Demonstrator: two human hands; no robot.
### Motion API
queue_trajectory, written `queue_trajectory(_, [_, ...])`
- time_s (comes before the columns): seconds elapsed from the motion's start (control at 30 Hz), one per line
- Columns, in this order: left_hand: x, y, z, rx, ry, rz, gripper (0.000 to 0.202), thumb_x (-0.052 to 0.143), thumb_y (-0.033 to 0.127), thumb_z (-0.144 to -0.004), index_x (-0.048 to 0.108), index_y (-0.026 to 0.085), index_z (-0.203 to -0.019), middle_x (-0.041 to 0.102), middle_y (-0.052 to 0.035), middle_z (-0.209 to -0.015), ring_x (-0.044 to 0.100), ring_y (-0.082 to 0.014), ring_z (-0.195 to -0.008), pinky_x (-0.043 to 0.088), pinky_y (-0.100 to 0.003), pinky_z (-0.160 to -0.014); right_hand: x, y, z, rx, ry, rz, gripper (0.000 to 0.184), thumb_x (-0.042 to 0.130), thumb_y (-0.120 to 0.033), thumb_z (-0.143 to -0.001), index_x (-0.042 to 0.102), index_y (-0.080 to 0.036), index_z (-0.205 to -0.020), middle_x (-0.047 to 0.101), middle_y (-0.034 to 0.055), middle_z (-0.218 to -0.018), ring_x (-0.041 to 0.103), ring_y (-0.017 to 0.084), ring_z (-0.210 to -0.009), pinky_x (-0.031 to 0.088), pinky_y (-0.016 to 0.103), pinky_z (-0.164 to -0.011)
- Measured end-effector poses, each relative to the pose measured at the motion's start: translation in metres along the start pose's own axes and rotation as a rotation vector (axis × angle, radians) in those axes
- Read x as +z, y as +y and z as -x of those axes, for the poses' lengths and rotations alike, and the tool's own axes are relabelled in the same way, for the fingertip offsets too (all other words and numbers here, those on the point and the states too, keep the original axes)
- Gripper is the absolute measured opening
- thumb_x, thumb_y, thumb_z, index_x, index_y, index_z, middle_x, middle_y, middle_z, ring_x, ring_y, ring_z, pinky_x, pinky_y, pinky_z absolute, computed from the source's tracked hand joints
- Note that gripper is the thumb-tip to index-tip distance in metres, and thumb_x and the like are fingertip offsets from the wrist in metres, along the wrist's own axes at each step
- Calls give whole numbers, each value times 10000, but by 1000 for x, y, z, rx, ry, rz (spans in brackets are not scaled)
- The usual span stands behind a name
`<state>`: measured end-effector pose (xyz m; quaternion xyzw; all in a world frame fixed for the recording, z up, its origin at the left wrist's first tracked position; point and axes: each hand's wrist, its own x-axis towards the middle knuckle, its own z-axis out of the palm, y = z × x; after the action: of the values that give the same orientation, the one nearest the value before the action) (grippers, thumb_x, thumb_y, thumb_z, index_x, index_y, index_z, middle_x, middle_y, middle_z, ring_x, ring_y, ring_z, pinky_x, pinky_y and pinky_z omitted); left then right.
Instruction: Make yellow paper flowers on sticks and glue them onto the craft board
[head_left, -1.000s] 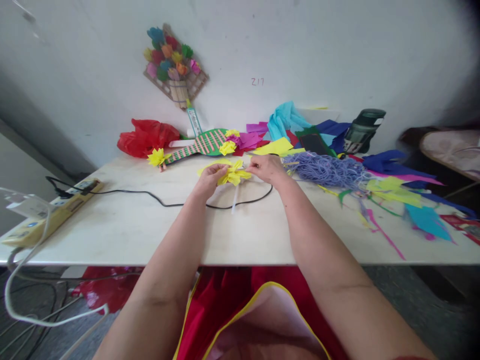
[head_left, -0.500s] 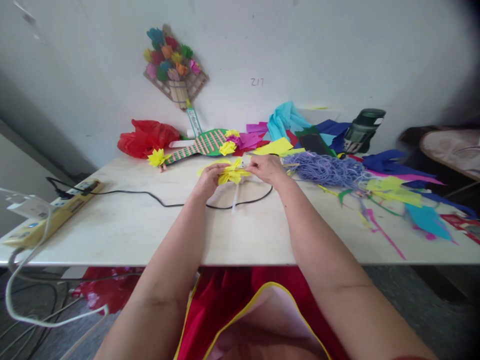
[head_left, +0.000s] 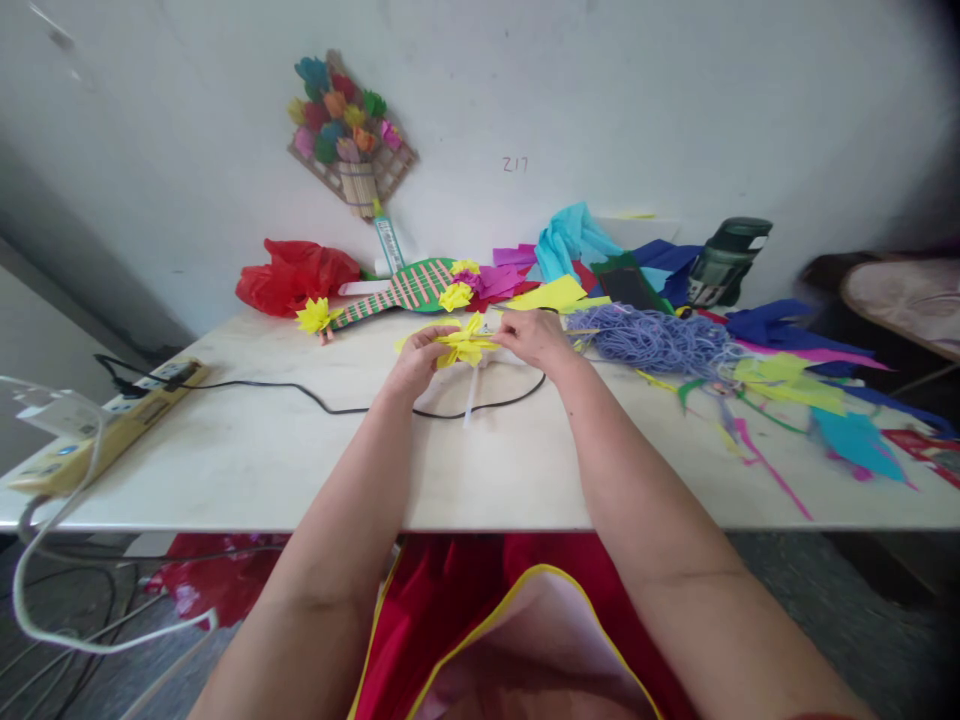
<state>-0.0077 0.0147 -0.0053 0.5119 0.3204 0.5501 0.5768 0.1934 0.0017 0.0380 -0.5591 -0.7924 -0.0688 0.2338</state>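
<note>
My left hand (head_left: pixel 421 358) pinches the left side of a yellow crepe-paper flower (head_left: pixel 466 343), held just above the table. In my closed right hand (head_left: pixel 531 336) is a thin wooden stick (head_left: pixel 586 332), with one end reaching the flower and the other pointing right. Below the flower, a translucent white stick (head_left: pixel 470 398) points toward me; whatever it joins is mostly hidden. Behind my hands lies a green lute-shaped panel (head_left: pixel 420 285) with pink strips and yellow paper flowers (head_left: pixel 316 315) at its ends.
A black cable (head_left: pixel 300 386) runs from the power strip (head_left: pixel 112 425) on the left past my hands. To the right are tangled purple-blue strings (head_left: pixel 652 342), coloured paper scraps (head_left: pixel 787 380) and a dark bottle (head_left: pixel 727 262). Red plastic (head_left: pixel 296 278) lies back left.
The yellow flower has tilted slightly between my fingers. The wooden stick now shows against the flower's right side. Both arms stay almost in place.
</note>
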Motion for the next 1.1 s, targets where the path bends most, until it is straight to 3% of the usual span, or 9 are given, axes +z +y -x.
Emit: queue_trajectory(1.1, [-1,-1,-1,38,79,1,337,683,157,-543,683,128,-878,698,-24,-747,626,-124,-633,477,-239,-627,4,4,-1,43,72,-92,160,608,-337,-824,710,-214,-804,733,28,-829,626,181,-797,341,273,-651])
